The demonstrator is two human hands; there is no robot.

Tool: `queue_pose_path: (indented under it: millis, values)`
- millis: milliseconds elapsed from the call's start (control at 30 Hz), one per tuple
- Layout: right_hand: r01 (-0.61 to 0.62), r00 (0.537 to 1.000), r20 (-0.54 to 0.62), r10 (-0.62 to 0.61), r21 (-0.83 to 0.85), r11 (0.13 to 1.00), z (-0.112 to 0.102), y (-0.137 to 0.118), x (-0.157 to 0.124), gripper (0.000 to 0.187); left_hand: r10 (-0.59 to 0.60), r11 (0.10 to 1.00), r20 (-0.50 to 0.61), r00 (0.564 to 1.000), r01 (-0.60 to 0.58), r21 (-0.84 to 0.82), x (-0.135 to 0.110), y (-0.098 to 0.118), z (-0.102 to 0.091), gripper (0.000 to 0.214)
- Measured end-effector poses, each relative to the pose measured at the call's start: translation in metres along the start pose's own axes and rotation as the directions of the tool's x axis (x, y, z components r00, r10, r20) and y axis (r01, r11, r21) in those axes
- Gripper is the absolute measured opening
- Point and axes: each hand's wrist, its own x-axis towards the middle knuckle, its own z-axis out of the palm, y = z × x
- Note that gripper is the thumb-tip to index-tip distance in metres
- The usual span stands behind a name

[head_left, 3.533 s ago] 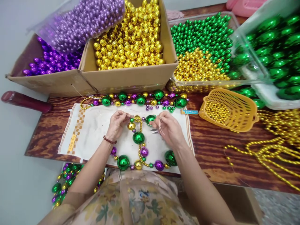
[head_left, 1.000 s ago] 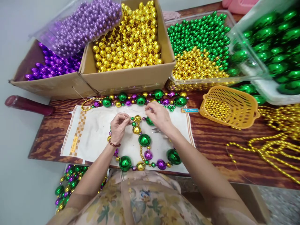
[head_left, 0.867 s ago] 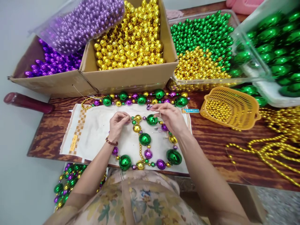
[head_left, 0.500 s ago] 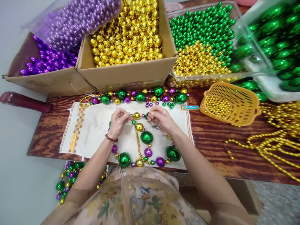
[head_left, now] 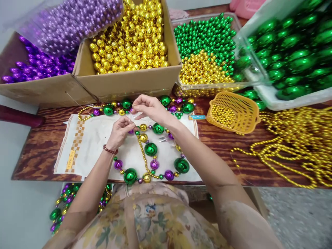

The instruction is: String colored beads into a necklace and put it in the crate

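Observation:
A looped bead necklace [head_left: 150, 149] of green, gold and purple balls lies on a white cloth [head_left: 88, 145] in front of me. My left hand [head_left: 119, 130] pinches the necklace's upper end, fingers closed, with a bead bracelet on the wrist. My right hand [head_left: 149, 106] is raised just above and behind it, fingers pinched on a thin clear thread that runs toward my left hand. Small scissors [head_left: 163, 139] lie on the cloth under my right forearm.
A second bead strand [head_left: 166, 101] lies along the cloth's far edge. Behind stand boxes of purple beads [head_left: 38, 65] and gold beads [head_left: 129, 38], a clear tray [head_left: 204, 52] of green and gold ones, a bin of large green balls [head_left: 293, 52], a yellow basket [head_left: 233, 112] and gold strands [head_left: 293, 138].
My right hand has lifted up and away to the far left, drawing the thread. The left hand has stayed at the necklace's end. The view has shifted right.

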Motion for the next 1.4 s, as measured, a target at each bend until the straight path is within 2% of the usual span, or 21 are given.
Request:
queue_pose_path:
  millis: [67,100,133,167,200,233,333,433,600,700,767,833,900,967,1033,1100,1233,1300,1400]
  values:
    - [-0.021,0.999,-0.053,0.006,-0.274,0.962,-0.018,0.008,-0.021,0.002,0.007,1.0,-0.077,0.997,-0.007,-0.003,0.0,-0.003,-0.004,0.031]
    - [-0.049,0.998,-0.048,0.031,-0.461,0.886,-0.026,0.013,-0.036,0.004,0.0,1.0,-0.101,0.995,-0.002,-0.018,0.0,-0.005,-0.006,0.032]
    - [-0.09,0.994,-0.015,0.104,-0.637,0.766,-0.034,0.017,-0.053,0.011,-0.01,0.999,-0.117,0.993,0.006,-0.04,0.0,-0.007,-0.007,0.034]
    - [-0.12,0.969,0.043,0.242,-0.775,0.621,-0.039,0.022,-0.07,0.015,-0.023,0.998,-0.125,0.992,0.015,-0.066,0.0,-0.009,-0.008,0.036]
    - [-0.121,0.935,0.05,0.35,-0.885,0.449,-0.042,0.026,-0.086,0.017,-0.038,0.995,-0.125,0.991,0.026,-0.092,0.001,-0.01,-0.008,0.037]
    - [-0.111,0.916,0.021,0.4,-0.947,0.303,-0.042,0.03,-0.1,0.018,-0.051,0.993,-0.119,0.992,0.038,-0.115,0.001,-0.011,-0.008,0.038]
    - [-0.09,0.905,-0.063,0.42,-0.995,0.045,-0.032,0.042,-0.126,0.028,-0.09,0.982,-0.072,0.993,0.076,-0.175,0.002,-0.013,-0.003,0.037]
    - [-0.03,0.903,-0.078,0.422,-0.992,-0.119,-0.022,0.051,-0.13,0.036,-0.142,0.97,-0.031,0.989,0.133,-0.204,0.001,-0.013,0.002,0.038]
    - [0.031,0.913,-0.033,0.407,-0.988,-0.151,-0.028,0.063,-0.127,0.032,-0.166,0.973,-0.037,0.985,0.158,-0.167,-0.002,-0.015,0.006,0.042]
    - [0.084,0.92,0.027,0.39,-0.988,-0.13,-0.038,0.071,-0.131,0.027,-0.149,0.981,-0.046,0.988,0.142,-0.13,-0.003,-0.015,0.006,0.043]
    - [0.105,0.93,0.071,0.36,-0.991,-0.077,-0.044,0.073,-0.134,0.023,-0.147,0.985,-0.064,0.987,0.14,-0.101,-0.003,-0.016,0.007,0.044]
    - [0.109,0.96,0.107,0.259,-0.994,0.006,-0.049,0.074,-0.135,0.021,-0.148,0.987,-0.081,0.986,0.142,-0.076,-0.002,-0.017,0.008,0.043]
    - [0.12,0.987,0.137,0.087,-0.977,0.174,-0.051,0.073,-0.134,0.022,-0.147,0.988,-0.096,0.984,0.142,-0.057,-0.001,-0.018,0.01,0.042]
    - [0.142,0.99,0.127,-0.062,-0.896,0.421,-0.05,0.07,-0.129,0.021,-0.145,0.989,-0.11,0.983,0.142,-0.039,0.001,-0.019,0.013,0.04]
    - [0.107,0.994,0.086,-0.064,-0.747,0.656,-0.045,0.066,-0.12,0.018,-0.143,0.99,-0.115,0.983,0.142,-0.017,0.003,-0.02,0.016,0.038]
    - [0.018,0.995,0.086,0.043,-0.608,0.794,-0.041,0.06,-0.11,0.016,-0.139,0.99,-0.111,0.984,0.141,0.012,0.004,-0.02,0.019,0.034]
    - [-0.075,0.974,0.161,0.159,-0.433,0.898,-0.042,0.047,-0.089,0.022,-0.119,0.991,-0.09,0.989,0.124,0.05,0.005,-0.019,0.023,0.027]
    - [-0.105,0.959,0.197,0.203,-0.42,0.902,-0.049,0.042,-0.08,0.029,-0.096,0.994,-0.078,0.992,0.1,0.051,0.005,-0.019,0.024,0.025]
    - [-0.114,0.93,0.249,0.272,-0.507,0.854,-0.059,0.038,-0.067,0.031,-0.072,0.996,-0.059,0.996,0.075,0.056,0.005,-0.02,0.024,0.022]
